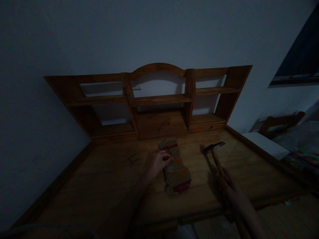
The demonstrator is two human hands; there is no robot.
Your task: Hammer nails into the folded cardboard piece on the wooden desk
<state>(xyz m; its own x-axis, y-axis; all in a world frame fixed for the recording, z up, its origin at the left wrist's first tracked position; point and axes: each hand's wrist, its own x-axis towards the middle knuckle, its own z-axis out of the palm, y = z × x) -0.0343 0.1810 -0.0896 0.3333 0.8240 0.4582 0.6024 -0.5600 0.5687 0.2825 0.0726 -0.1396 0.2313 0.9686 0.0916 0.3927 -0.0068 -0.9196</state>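
My left hand (159,162) is closed in a pinch over a flattened piece of printed cardboard (175,174). A tiny bright spot shows at its fingertips, but what they hold is too small to name. The cardboard is brown with red ends, orange patches and many dark dots, and it lies on the wooden desk (107,186). Wrapped around the wooden handle of a hammer (217,161), my right hand (228,186) is at the right of the cardboard. The hammer's dark metal head points away from me, apparently just above the desk.
Thin dark nail-like pieces (133,159) lie left of the cardboard. A wooden shelf unit (161,99) stands at the back against the wall. Raised wooden edges border the desk's sides. Beyond the right edge are a white surface (265,144) and a wooden chair (281,122). The light is dim.
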